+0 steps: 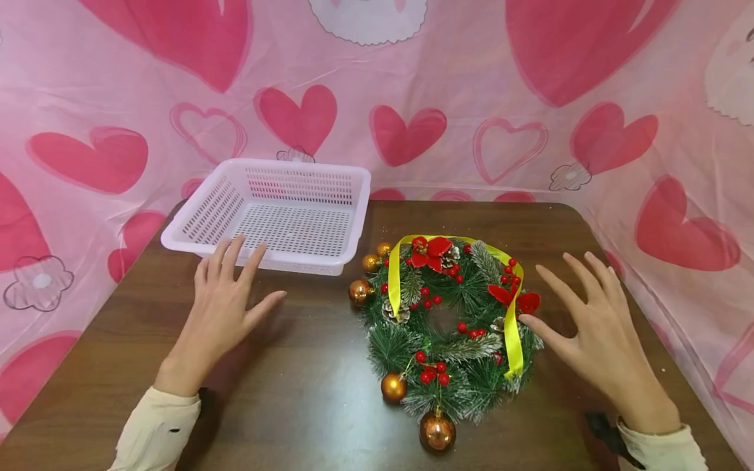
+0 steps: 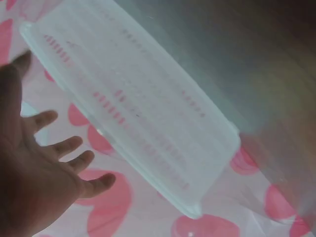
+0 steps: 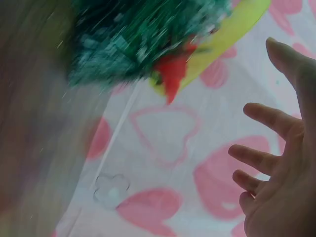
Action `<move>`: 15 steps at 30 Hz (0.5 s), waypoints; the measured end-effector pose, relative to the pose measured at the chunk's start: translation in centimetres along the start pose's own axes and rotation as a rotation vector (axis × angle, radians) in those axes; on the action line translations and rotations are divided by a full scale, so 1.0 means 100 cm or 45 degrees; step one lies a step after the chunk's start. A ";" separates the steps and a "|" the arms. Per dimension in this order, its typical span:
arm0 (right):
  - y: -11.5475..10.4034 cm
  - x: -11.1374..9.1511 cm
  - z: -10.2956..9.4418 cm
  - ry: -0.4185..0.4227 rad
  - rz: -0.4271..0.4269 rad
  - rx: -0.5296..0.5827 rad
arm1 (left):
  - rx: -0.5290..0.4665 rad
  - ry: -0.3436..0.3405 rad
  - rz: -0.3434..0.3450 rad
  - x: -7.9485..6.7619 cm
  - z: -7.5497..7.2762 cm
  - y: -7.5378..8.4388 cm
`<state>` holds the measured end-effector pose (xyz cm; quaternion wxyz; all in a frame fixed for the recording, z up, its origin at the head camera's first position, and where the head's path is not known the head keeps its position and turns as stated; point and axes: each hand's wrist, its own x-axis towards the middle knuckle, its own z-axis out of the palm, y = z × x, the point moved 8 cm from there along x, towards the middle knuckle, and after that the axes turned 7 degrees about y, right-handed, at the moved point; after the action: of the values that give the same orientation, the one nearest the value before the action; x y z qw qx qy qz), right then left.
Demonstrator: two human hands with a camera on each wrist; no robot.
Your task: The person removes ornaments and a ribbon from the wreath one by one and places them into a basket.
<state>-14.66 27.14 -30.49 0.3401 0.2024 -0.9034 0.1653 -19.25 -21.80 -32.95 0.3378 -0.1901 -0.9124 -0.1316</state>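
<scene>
2 hands point(image 1: 224, 304) point(image 1: 607, 337) spread | wreath point(image 1: 465, 350) between them | right-wrist view: wreath blurred, cut off

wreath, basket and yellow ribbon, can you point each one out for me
Wreath point(image 1: 469, 288): head view, on green needles just right of its centre.
Basket point(image 1: 294, 229): head view, on its slotted bottom.
Yellow ribbon point(image 1: 514, 341): head view, on its right-hand strip.

Left hand point(image 1: 220, 311): raised, back uppermost, fingers spread and nearly straight, thumb extended inward. Right hand point(image 1: 603, 337): likewise raised, fingers spread, thumb extended inward. Hands well apart. Left forearm point(image 1: 154, 432) enters at lower left, right forearm point(image 1: 668, 451) at lower right; both sleeved.
</scene>
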 end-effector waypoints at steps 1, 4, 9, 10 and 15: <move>-0.006 0.002 0.000 -0.001 -0.020 0.015 | -0.019 0.027 0.016 0.002 -0.002 0.004; -0.027 0.007 0.000 -0.028 -0.076 0.060 | -0.076 0.086 0.054 0.007 -0.010 0.018; -0.061 0.006 0.005 -0.180 -0.138 0.170 | -0.158 0.086 0.110 0.008 -0.015 0.041; -0.066 0.003 0.008 -0.238 -0.131 0.190 | -0.171 0.078 0.120 0.008 -0.015 0.046; -0.080 -0.016 0.031 -0.568 -0.082 0.218 | -0.266 0.020 0.172 0.006 -0.012 0.069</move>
<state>-11.43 19.27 -32.54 0.1190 0.2906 -0.9319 0.1815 -15.95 -15.94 -30.91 0.3313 -0.2843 -0.8762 -0.2044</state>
